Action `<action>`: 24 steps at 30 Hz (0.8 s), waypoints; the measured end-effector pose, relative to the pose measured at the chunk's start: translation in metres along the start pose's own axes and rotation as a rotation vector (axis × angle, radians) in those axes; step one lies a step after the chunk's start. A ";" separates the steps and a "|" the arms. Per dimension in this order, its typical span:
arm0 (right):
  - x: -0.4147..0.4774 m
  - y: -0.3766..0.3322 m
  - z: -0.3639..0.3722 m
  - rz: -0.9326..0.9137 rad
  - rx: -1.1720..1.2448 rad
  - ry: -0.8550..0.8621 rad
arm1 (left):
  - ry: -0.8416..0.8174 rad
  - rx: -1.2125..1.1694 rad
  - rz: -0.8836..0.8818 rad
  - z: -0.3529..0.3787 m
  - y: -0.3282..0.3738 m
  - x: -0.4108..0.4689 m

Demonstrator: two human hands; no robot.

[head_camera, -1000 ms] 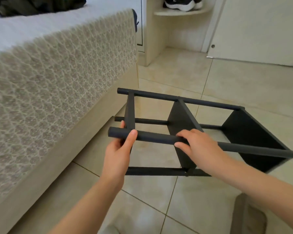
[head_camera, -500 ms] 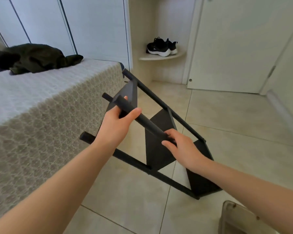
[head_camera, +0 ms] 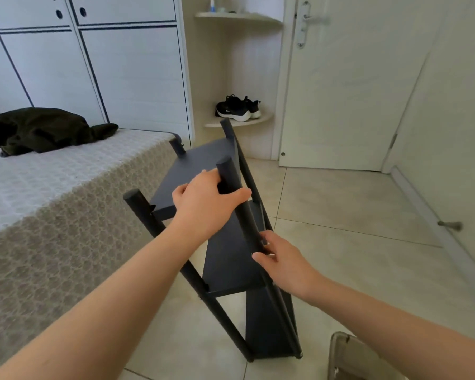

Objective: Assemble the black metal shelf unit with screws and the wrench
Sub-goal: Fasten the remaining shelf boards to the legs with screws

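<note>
shelf unit [head_camera: 225,259]: flipped from lying sideways to nearly upright, on floor [head_camera: 340,204] right of bed [head_camera: 66,187]
left hand [head_camera: 203,204]: gripping post [head_camera: 229,171] top
right hand [head_camera: 283,264]: gripping same post lower
task: looks basically assembled

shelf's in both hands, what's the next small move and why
Probably tip the shelf unit fully upright onto the floor tiles: it looks tilted, and the left hand and right hand both grip one near post, giving control to settle it.

Shelf unit [head_camera: 225,259] black; bedspread [head_camera: 66,204] grey-white lattice pattern; sneakers [head_camera: 237,108] black (white soles); floor tiles [head_camera: 354,242] beige.
</note>
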State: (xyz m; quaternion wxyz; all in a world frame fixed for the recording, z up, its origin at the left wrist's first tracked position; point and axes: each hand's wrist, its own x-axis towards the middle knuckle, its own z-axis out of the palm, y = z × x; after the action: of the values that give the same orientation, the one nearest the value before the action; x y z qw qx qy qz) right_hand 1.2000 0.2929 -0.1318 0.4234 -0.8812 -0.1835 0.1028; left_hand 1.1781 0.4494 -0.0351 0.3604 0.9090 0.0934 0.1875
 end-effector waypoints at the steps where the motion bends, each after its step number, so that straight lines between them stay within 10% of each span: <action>1: -0.006 0.001 -0.005 0.026 0.021 0.000 | -0.001 0.019 0.012 0.004 0.006 -0.004; 24: -0.101 0.018 -0.020 0.188 0.185 -0.181 | 0.066 0.067 0.519 0.017 0.004 -0.115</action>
State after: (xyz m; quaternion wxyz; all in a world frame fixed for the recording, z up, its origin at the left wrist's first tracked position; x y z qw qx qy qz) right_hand 1.1189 0.2266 -0.1309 0.4731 -0.8388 -0.1273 0.2376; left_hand 1.0805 0.4013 -0.0750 0.2667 0.9072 -0.1250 0.3003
